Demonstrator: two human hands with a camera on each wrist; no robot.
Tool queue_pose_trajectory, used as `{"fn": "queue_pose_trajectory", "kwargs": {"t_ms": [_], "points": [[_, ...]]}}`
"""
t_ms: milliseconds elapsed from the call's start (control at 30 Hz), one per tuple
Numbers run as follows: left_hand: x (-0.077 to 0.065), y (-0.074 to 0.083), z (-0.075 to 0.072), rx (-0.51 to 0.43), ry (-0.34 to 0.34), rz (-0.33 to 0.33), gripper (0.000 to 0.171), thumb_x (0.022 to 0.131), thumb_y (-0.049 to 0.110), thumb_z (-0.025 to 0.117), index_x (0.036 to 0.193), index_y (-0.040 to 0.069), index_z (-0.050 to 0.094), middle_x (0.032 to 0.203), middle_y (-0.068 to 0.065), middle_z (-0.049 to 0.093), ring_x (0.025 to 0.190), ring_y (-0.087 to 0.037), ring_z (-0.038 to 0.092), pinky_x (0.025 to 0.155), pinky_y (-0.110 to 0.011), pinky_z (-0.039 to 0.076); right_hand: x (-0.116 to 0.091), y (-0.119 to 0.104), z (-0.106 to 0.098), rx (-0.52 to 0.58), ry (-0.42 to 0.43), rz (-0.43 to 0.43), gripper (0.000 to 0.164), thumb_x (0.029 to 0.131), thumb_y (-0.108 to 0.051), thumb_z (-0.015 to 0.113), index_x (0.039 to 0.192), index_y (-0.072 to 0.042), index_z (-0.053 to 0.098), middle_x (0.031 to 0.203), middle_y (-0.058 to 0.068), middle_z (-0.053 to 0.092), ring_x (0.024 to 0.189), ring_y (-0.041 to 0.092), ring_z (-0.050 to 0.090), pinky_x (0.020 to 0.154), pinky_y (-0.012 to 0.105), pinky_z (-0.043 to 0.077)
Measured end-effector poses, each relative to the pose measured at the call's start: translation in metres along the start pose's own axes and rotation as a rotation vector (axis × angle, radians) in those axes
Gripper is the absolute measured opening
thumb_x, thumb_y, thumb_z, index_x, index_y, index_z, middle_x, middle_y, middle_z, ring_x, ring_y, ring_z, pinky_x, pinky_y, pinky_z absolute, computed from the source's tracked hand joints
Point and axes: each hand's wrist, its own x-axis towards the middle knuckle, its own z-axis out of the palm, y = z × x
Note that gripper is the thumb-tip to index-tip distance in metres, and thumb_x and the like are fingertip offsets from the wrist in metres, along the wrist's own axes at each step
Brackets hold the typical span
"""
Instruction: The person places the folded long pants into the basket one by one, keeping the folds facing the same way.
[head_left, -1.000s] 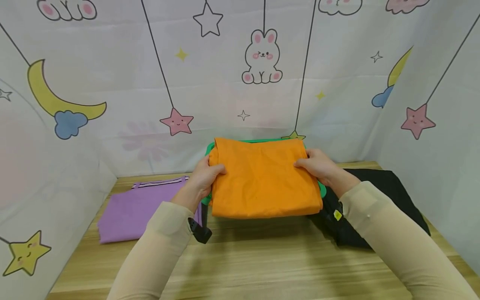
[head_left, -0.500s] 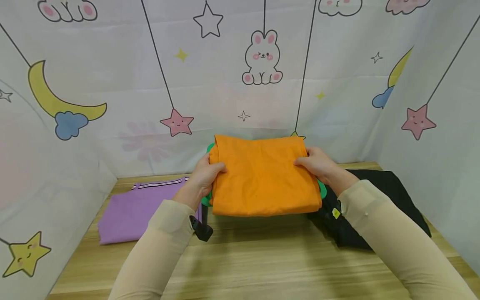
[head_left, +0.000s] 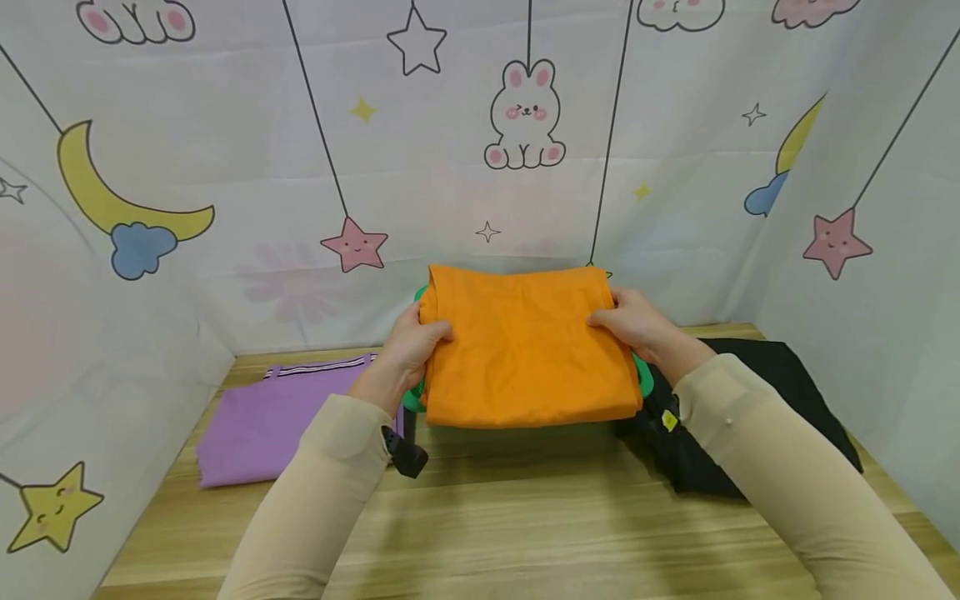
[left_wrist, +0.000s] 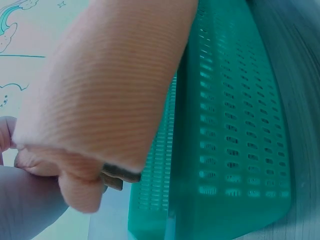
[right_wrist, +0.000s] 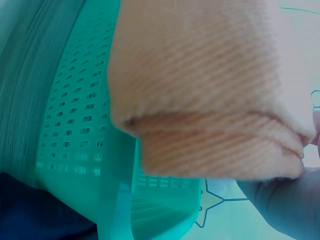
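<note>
A folded orange cloth [head_left: 525,350] spans the middle of the head view, held up between two hands. The left hand [head_left: 408,346] grips its left side, thumb on top; the right hand [head_left: 645,323] pinches the right side the same way. Below and behind the cloth is a green basket [head_left: 644,377], largely hidden in the head view. Its slotted wall [left_wrist: 235,130] fills the right of the left wrist view. The right wrist view shows the basket's rim and other slotted side [right_wrist: 75,125] close beside the cloth [right_wrist: 200,75]. Both hands' fingers are mostly hidden by the cloth.
A folded purple cloth [head_left: 277,437] with a striped band lies at the left of the wooden table [head_left: 510,517]. On the right lies a black cloth [head_left: 772,400], partly behind the right forearm. A white patterned curtain [head_left: 450,192] hangs behind and at both sides.
Both hands have raised the orange cloth slightly. Its upper edge now covers the basket's back rim, which showed a second ago.
</note>
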Motion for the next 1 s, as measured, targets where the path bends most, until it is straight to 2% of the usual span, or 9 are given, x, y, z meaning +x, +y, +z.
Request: {"fn": "queue_pose_trajectory", "kwargs": {"t_ms": [267, 1000], "points": [[0.001, 0.001, 0.001, 0.006, 0.009, -0.001, 0.064, 0.079, -0.006, 0.054, 0.138, 0.009, 0.035, 0.120, -0.010, 0.048, 0.099, -0.025, 0.053, 0.094, -0.040, 0.047, 0.003, -0.001, -0.001, -0.007, -0.001, -0.002, 0.060, 0.096, -0.014, 0.049, 0.148, -0.001, 0.022, 0.138, 0.021, 0.042, 0.112, 0.030, 0.055, 0.092, 0.039, 0.052], [0.012, 0.000, 0.000, 0.007, 0.023, -0.019, 0.065, 0.079, -0.005, 0.054, 0.139, 0.012, 0.034, 0.122, -0.010, 0.048, 0.102, -0.025, 0.053, 0.095, -0.040, 0.047, 0.012, 0.000, -0.002, 0.009, 0.010, -0.009, 0.061, 0.096, -0.013, 0.050, 0.149, -0.004, 0.022, 0.138, 0.019, 0.043, 0.111, 0.031, 0.055, 0.092, 0.040, 0.051]]}}
